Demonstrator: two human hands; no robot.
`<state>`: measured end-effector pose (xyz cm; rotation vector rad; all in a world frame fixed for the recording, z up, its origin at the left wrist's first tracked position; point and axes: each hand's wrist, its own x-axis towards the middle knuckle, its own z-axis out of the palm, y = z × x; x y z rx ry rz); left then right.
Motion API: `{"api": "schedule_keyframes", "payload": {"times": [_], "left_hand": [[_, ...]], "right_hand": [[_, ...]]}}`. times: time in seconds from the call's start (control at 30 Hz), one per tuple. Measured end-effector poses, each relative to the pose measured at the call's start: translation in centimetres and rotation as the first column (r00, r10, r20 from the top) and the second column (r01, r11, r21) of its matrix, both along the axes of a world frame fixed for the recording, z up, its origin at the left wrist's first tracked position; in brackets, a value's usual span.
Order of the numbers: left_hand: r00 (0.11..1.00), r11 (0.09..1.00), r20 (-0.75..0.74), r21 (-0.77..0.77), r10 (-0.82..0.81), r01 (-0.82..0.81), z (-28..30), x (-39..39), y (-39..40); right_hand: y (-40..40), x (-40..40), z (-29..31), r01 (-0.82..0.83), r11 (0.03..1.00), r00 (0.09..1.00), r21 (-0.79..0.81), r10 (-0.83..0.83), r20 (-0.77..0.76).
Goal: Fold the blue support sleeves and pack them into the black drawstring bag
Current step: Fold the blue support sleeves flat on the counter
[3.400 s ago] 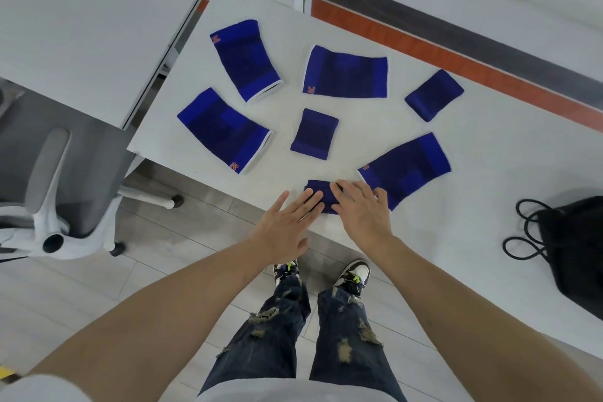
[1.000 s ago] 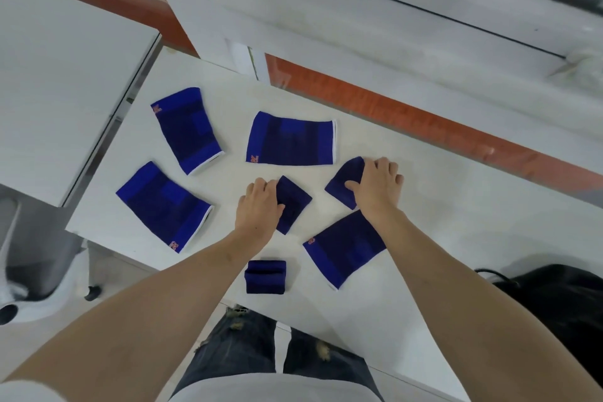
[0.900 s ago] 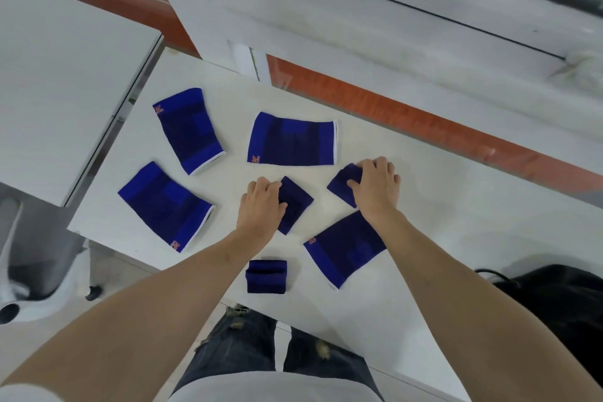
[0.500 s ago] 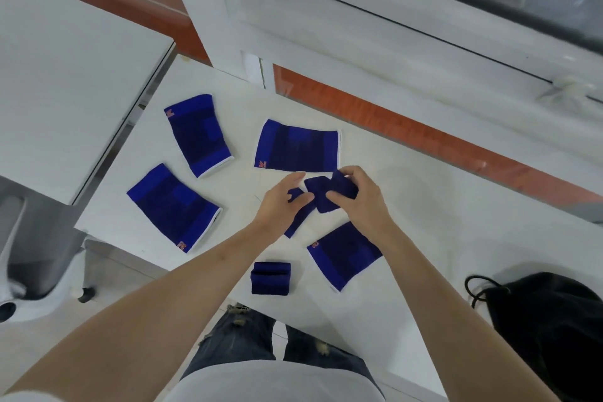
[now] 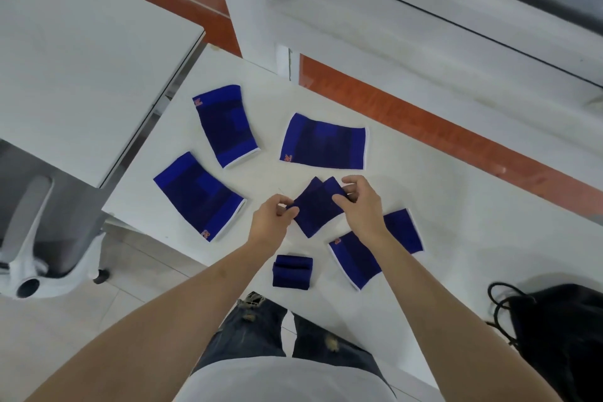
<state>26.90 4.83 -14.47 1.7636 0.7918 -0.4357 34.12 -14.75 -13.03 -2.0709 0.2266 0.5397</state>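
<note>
White table (image 5: 456, 206) beneath a window sill carries four flat blue sleeves, among them one at the far centre (image 5: 324, 142) and one under the right forearm (image 5: 359, 258), plus a folded sleeve (image 5: 292, 272) near the front edge. Where the hands pressed two small sleeves apart on the surface a second ago, the left hand (image 5: 272, 219) and right hand (image 5: 360, 206) now pinch opposite edges of the small sleeves (image 5: 316, 206), brought together and overlapped between them. Black drawstring bag (image 5: 554, 336) lies at the table's right end, well apart.
</note>
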Motion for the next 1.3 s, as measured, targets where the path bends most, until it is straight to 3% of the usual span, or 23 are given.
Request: {"api": "schedule_keyframes", "payload": {"times": [0.2, 0.5, 0.77, 0.87, 1.2, 1.3], "left_hand": [[0.998, 0.997, -0.064, 0.080, 0.002, 0.003, -0.3, 0.0, -0.2], [0.988, 0.969, -0.068, 0.197, -0.139, 0.150, -1.7, -0.2, -0.3], [0.949, 0.812, -0.126, 0.493, -0.288, 0.312, -1.6, 0.8, -0.6], [0.916, 0.743, -0.073, 0.561, -0.395, 0.365, -1.7, 1.9, -1.1], [0.877, 0.793, -0.034, 0.412, -0.480, 0.450, -1.8, 5.1, -1.3], [0.908, 0.873, 0.013, 0.282, -0.419, 0.398, -1.3, 5.2, -0.9]], "right_hand": [[1.8, 0.6, -1.7, -0.082, 0.985, 0.989, -0.153, 0.099, 0.106], [2.3, 1.2, -4.1, -0.182, 0.942, 0.970, -0.282, 0.218, 0.103], [1.8, 1.0, -4.1, -0.282, 0.878, 0.939, -0.386, 0.335, 0.075], [1.5, 0.9, -4.0, -0.277, 0.873, 0.938, -0.401, 0.336, 0.082], [1.4, 0.4, -4.0, -0.254, 0.897, 0.951, -0.361, 0.300, 0.075], [1.0, 0.2, -3.7, -0.195, 0.935, 0.976, -0.296, 0.215, 0.037]]}}
